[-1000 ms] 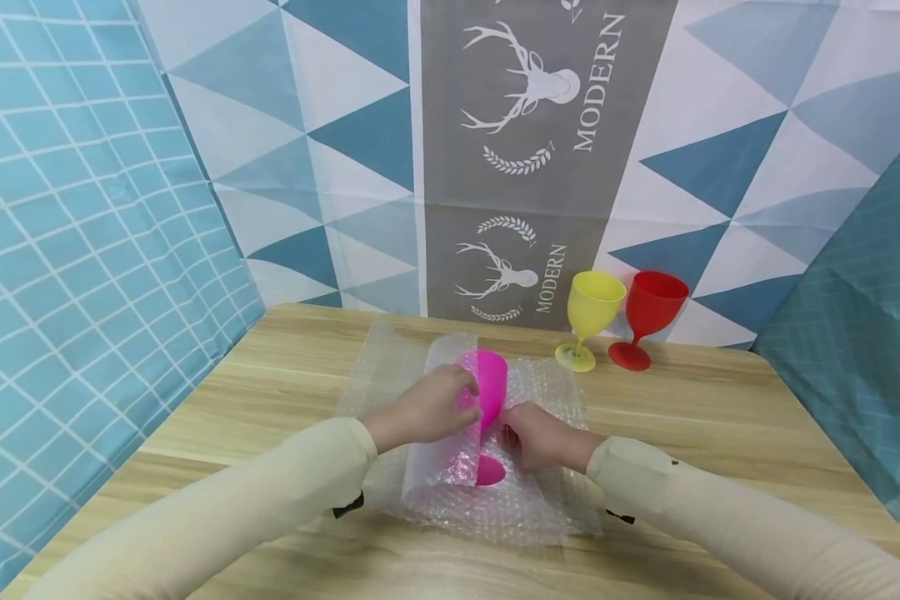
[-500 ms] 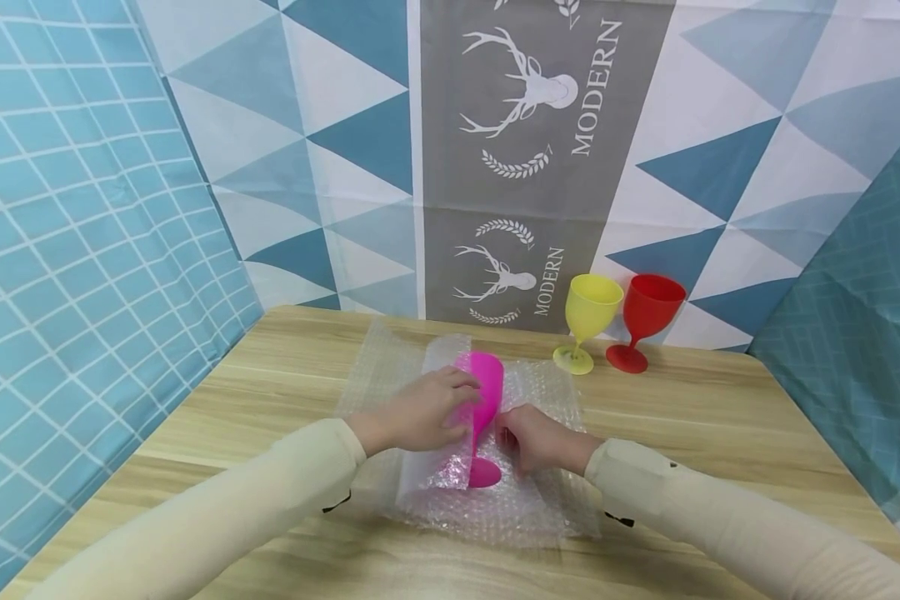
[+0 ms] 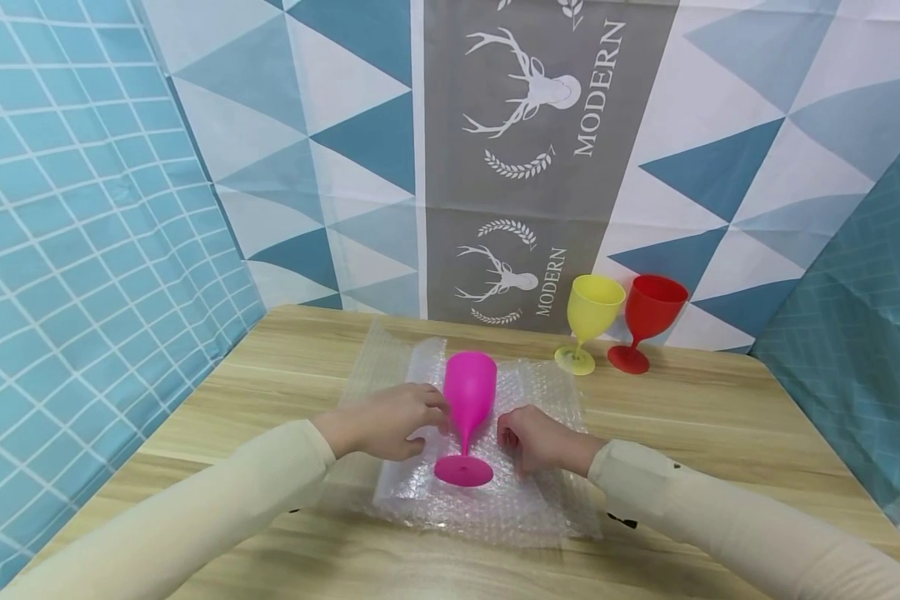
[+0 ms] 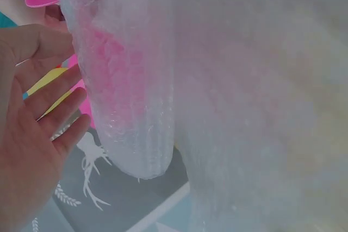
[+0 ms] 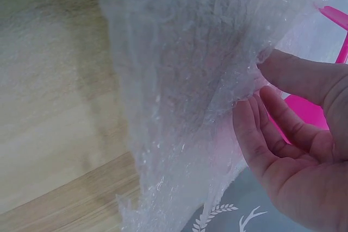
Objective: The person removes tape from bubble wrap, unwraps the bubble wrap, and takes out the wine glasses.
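Observation:
A bright pink plastic goblet lies on a sheet of bubble wrap, its bowl toward the wall and its round foot toward me. Just left of the bowl is my left hand; its fingers are spread and fairly straight in the left wrist view, fingertips at the edge of a raised fold of wrap through which pink shows. On the goblet's other side, my right hand pinches the bubble wrap between thumb and fingertips.
A yellow goblet and a red goblet stand upright side by side at the table's back right, close to the patterned wall cloth. Wooden tabletop surrounds the wrap.
The wrap flap that covered the goblet's left part has gone back leftward, uncovering the whole goblet. My left hand has moved left and slightly down. The right hand has stayed almost still.

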`<action>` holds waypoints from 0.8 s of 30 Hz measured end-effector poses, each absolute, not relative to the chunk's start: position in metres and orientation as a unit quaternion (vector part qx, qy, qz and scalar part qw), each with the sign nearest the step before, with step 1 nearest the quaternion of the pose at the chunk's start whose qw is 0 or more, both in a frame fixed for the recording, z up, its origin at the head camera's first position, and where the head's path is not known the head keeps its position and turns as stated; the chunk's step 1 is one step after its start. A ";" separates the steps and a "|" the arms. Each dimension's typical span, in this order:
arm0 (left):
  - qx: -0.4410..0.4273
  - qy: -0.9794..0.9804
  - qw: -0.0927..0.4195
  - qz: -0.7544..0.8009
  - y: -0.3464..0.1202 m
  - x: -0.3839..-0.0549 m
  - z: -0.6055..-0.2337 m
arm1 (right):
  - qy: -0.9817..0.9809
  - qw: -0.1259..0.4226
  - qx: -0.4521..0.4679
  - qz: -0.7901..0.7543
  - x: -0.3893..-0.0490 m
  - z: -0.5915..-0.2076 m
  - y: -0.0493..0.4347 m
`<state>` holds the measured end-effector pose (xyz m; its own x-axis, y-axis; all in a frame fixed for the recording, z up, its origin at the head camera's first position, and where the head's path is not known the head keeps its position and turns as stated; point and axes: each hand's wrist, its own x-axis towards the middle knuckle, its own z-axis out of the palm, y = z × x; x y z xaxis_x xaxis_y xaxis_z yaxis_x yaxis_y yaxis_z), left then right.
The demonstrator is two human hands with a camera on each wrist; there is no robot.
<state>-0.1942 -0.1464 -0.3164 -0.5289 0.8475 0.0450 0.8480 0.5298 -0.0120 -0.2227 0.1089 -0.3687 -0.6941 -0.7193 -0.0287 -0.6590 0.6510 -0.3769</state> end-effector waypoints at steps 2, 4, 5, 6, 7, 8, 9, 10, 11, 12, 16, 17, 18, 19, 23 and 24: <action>-0.486 -0.873 0.021 -0.009 -0.150 -0.194 -0.317 | 0.906 0.093 -0.374 -0.174 -0.223 -0.369 0.109; -0.487 -0.873 0.021 -0.010 -0.153 -0.194 -0.316 | 0.907 0.095 -0.371 -0.174 -0.222 -0.369 0.109; -0.487 -0.873 0.022 -0.011 -0.155 -0.194 -0.315 | 0.908 0.097 -0.368 -0.176 -0.222 -0.369 0.109; -0.486 -0.874 0.023 -0.011 -0.156 -0.194 -0.315 | 0.909 0.099 -0.365 -0.177 -0.222 -0.369 0.109; -0.483 -0.875 0.023 -0.011 -0.158 -0.194 -0.314 | 0.910 0.104 -0.360 -0.179 -0.222 -0.368 0.108; -0.482 -0.876 0.024 -0.012 -0.159 -0.194 -0.313 | 0.910 0.105 -0.359 -0.179 -0.222 -0.368 0.108; -0.479 -0.877 0.023 -0.012 -0.160 -0.194 -0.312 | 0.910 0.106 -0.358 -0.179 -0.222 -0.368 0.108; -0.475 -0.880 0.021 -0.012 -0.162 -0.194 -0.311 | 0.910 0.108 -0.357 -0.178 -0.222 -0.368 0.108; -0.470 -0.882 0.019 -0.012 -0.163 -0.193 -0.311 | 0.911 0.109 -0.356 -0.178 -0.222 -0.368 0.108; -0.466 -0.885 0.016 -0.011 -0.164 -0.193 -0.310 | 0.911 0.111 -0.355 -0.178 -0.222 -0.368 0.108; -0.447 -0.895 0.003 -0.009 -0.169 -0.193 -0.307 | 0.911 0.112 -0.356 -0.174 -0.222 -0.368 0.108; -0.442 -0.897 0.000 -0.005 -0.170 -0.193 -0.306 | 0.911 0.113 -0.357 -0.174 -0.222 -0.368 0.108; -0.437 -0.899 -0.004 -0.004 -0.171 -0.194 -0.305 | 0.911 0.114 -0.357 -0.175 -0.222 -0.368 0.108; -0.429 -0.903 -0.012 -0.003 -0.172 -0.194 -0.303 | 0.910 0.113 -0.359 -0.175 -0.223 -0.368 0.108; -0.375 -0.924 -0.067 -0.001 -0.176 -0.195 -0.295 | 0.908 0.111 -0.364 -0.175 -0.222 -0.367 0.109; -0.356 -0.931 -0.084 -0.002 -0.177 -0.195 -0.293 | 0.908 0.112 -0.364 -0.175 -0.222 -0.367 0.109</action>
